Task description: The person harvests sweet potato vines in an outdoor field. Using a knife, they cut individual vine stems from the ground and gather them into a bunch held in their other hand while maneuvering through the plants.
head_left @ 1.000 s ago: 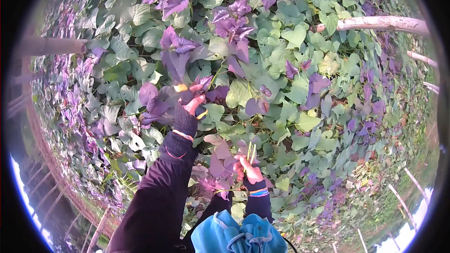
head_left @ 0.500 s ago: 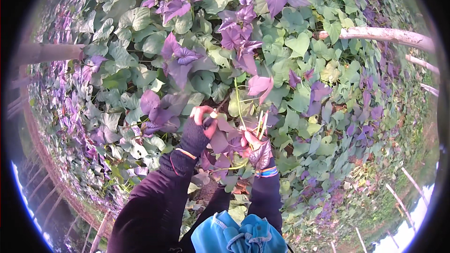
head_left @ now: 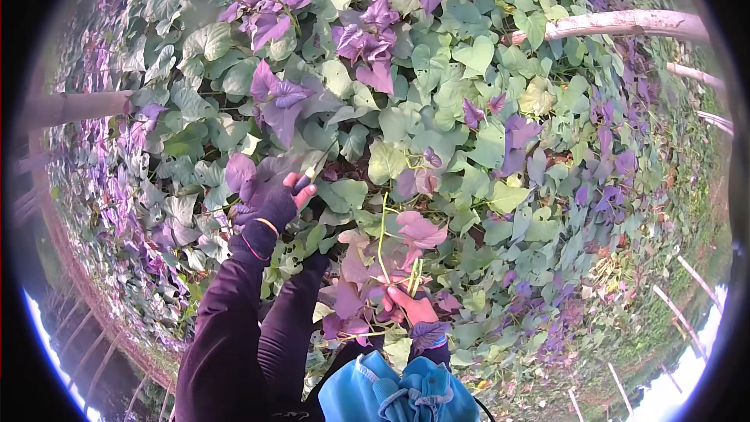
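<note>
Over on the left, a thick pale pole (head_left: 78,109) juts in above the massed green leaves (head_left: 191,101). Moving right, here's the left hand (head_left: 300,186), in a dark wrist covering with an orange band (head_left: 267,225), fingers curled tight around a small dark-and-yellow object (head_left: 305,180), its exact kind too small to tell. Purple leaves (head_left: 241,174) sit just left of it. Near side, centre: a bunched blue cloth (head_left: 398,392). Just beyond, slightly right, the right hand (head_left: 412,309) is closed on a bundle of cut stems (head_left: 416,272), ends pointing away; one long green stem (head_left: 383,234) rises beside them, and pinkish-purple leaves (head_left: 422,230) crowd around the fingers. The hands are well apart. Far right, a pale curved pole (head_left: 625,24) lies across the foliage.
</note>
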Action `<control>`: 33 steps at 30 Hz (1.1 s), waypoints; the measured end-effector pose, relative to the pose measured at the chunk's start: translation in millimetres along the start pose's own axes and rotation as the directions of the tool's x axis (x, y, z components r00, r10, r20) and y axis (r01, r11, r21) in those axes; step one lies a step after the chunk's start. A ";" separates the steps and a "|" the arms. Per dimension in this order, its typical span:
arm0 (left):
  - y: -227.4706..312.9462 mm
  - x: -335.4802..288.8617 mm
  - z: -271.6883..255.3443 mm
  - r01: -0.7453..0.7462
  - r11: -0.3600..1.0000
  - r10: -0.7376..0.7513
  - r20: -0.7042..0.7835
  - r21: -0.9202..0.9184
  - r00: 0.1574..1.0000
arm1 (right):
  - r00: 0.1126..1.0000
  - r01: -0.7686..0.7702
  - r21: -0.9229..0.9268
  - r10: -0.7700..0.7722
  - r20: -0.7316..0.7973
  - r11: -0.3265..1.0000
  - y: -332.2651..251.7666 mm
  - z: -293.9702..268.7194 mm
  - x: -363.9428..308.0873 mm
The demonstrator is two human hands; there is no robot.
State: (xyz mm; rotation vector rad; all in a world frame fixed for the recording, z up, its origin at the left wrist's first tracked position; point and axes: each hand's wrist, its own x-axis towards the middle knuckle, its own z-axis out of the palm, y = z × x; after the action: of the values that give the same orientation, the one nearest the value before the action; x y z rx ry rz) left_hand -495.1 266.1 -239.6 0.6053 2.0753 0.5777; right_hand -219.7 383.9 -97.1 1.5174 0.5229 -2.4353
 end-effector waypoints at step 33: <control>169.4 14.0 126.0 -0.600 0.791 0.564 -0.234 -0.121 0.792 | 0.927 0.368 0.218 -0.338 -0.162 0.904 7.6 -110.3 23.6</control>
State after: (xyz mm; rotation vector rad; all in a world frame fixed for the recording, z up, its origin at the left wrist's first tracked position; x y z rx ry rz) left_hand -361.7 427.8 -210.9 1.1338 1.9506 1.2182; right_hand -137.1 422.3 -164.0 1.8168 0.5833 -2.7814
